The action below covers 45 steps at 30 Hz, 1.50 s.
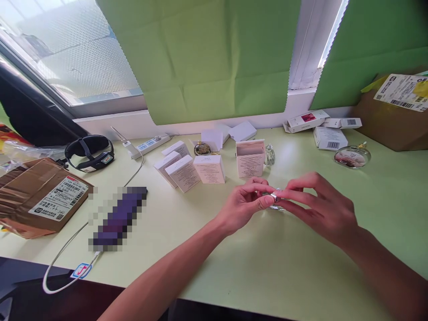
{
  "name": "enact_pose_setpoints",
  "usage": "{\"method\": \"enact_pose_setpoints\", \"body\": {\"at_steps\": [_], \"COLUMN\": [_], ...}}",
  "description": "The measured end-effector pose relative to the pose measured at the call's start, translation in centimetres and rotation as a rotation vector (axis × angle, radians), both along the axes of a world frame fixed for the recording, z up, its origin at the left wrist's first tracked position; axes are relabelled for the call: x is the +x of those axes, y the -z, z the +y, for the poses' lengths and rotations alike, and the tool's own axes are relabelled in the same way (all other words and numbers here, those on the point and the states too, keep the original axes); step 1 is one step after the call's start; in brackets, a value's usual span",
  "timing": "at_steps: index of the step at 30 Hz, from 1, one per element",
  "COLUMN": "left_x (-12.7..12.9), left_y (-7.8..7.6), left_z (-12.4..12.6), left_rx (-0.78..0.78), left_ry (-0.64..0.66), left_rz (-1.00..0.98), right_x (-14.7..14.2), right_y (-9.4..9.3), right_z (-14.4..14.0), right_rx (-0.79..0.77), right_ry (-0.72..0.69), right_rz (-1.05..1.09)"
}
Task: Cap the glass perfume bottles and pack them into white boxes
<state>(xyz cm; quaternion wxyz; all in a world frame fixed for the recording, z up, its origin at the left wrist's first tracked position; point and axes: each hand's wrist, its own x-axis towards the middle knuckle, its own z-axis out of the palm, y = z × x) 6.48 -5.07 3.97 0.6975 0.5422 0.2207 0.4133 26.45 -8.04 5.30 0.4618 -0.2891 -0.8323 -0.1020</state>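
My left hand [245, 203] and my right hand [321, 207] meet over the table, right of the middle. Between their fingertips is a small shiny silver fitting [274, 196]. My left thumb and forefinger are closed around it from the left, and my right fingertips pinch it from the right. Just below shows part of a clear glass bottle [276, 207], mostly covered by my fingers; I cannot tell whether the fitting is attached to it. An open pale pink box [250, 162] stands beyond my left hand, with another clear glass bottle [269, 155] beside it.
Several closed pale boxes [209, 170] stand left of the hands, with a round ornate bottle [202, 149] behind. An oval bottle [352, 157], small white cartons [331, 137] and a large cardboard box [394, 116] are at right. Leftward lie a cabled phone [120, 218], headset [90, 154] and cardboard box [43, 196].
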Motion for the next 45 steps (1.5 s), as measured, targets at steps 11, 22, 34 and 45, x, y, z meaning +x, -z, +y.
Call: {"method": "enact_pose_setpoints", "body": {"at_steps": [11,22,34,45], "left_x": [0.2,0.2,-0.1,-0.4], "left_y": [2.9,3.8,4.0,3.7], "left_z": [0.5,0.5,0.7,0.9], "left_rx": [0.682,0.747,0.900,0.917], "left_ry": [-0.336,-0.276,-0.246,-0.180], "left_rz": [0.606,0.622,0.615,0.668], "right_x": [2.5,1.8,1.7,2.8], "right_y": [-0.8,-0.2,0.3,0.6], "right_z": [1.3,1.5,1.9,1.9], "right_rx": [-0.583,-0.645,-0.657,-0.648], "right_ry": [0.080,0.049,0.045,-0.021], "right_rz": [0.052,0.084,0.106,0.034]}}
